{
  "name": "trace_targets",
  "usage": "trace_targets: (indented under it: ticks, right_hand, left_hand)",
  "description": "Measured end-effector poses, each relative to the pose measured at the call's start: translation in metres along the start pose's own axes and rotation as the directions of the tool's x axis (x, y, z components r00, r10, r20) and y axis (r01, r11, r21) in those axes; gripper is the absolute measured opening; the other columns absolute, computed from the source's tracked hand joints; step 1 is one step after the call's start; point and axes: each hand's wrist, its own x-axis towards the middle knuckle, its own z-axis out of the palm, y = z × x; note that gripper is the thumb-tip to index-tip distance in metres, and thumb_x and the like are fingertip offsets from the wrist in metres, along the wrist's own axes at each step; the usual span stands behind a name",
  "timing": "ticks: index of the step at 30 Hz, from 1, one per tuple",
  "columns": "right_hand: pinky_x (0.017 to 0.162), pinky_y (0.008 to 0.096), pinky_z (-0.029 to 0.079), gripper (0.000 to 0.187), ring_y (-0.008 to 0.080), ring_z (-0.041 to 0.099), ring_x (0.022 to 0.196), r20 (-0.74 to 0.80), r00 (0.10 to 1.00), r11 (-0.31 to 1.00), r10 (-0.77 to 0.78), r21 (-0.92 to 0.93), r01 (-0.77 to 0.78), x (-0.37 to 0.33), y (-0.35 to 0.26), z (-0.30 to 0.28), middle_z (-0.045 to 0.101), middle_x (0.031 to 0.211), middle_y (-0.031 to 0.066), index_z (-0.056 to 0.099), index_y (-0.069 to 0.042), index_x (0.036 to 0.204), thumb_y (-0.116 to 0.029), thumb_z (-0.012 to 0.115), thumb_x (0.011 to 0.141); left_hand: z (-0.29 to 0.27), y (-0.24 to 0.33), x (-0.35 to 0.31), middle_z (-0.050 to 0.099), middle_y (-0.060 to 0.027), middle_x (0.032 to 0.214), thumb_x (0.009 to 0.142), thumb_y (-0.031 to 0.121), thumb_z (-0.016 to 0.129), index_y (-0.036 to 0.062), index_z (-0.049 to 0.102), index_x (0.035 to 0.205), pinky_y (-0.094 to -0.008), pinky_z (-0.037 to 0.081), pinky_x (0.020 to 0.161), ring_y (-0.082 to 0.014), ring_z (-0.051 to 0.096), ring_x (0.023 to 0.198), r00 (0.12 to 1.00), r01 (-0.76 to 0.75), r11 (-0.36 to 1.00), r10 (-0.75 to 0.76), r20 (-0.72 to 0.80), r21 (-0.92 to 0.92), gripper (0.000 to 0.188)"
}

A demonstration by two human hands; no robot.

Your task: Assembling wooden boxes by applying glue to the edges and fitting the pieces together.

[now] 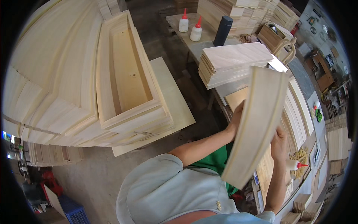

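Observation:
A long pale wooden panel (257, 123) is held tilted up in front of my body, with a narrow strip running along each long side. My left hand (236, 116) grips its left edge, the fingertips partly hidden behind the wood. On the opposite edge, lower down, my right hand (279, 145) is closed on the same panel. Beneath it lies a wooden board (235, 98) on the workbench. Close to my right forearm a white glue bottle with a red tip (292, 164) lies by a bundle of rubber bands (299, 158).
Stacked wooden boxes (56, 78) fill the left side, with an open-topped box (102, 112) at their near end. Across the bench stand stacked boards (238, 56), a dark cylindrical flask (223, 31) and two red-tipped glue bottles (195, 33). A blue crate (76, 212) sits at lower left.

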Motion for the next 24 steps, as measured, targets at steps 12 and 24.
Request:
trace_targets:
  ticks: [12,24]
  right_hand:
    - [0.082,0.0267,0.046,0.033,0.0113,0.057,0.092,0.046,0.994,0.991,-0.103,-0.086,0.106,-0.020,-0.015,0.019,0.064,0.097,0.0064,0.057,0.004,0.116,-0.017,0.060,0.090]
    - [0.078,0.0356,0.049,0.032,0.0216,0.062,0.079,0.208,0.823,0.793,-0.528,-0.224,0.566,0.081,-0.304,0.113,0.067,0.090,0.0122,0.062,-0.007,0.111,-0.025,0.058,0.085]
  left_hand:
    - [-0.030,0.093,-0.002,0.057,-0.0063,0.107,0.097,0.033,0.041,0.0043,0.049,0.120,-0.0320,0.054,0.076,-0.0157,0.059,0.094,0.995,-0.059,0.940,0.026,-0.100,-0.337,0.037]
    - [-0.049,0.001,-0.030,0.060,-0.0081,0.108,0.091,0.019,0.058,0.0005,0.047,0.123,-0.0278,0.049,0.085,-0.0142,0.060,0.093,0.986,0.024,0.995,-0.039,0.164,0.093,0.038]
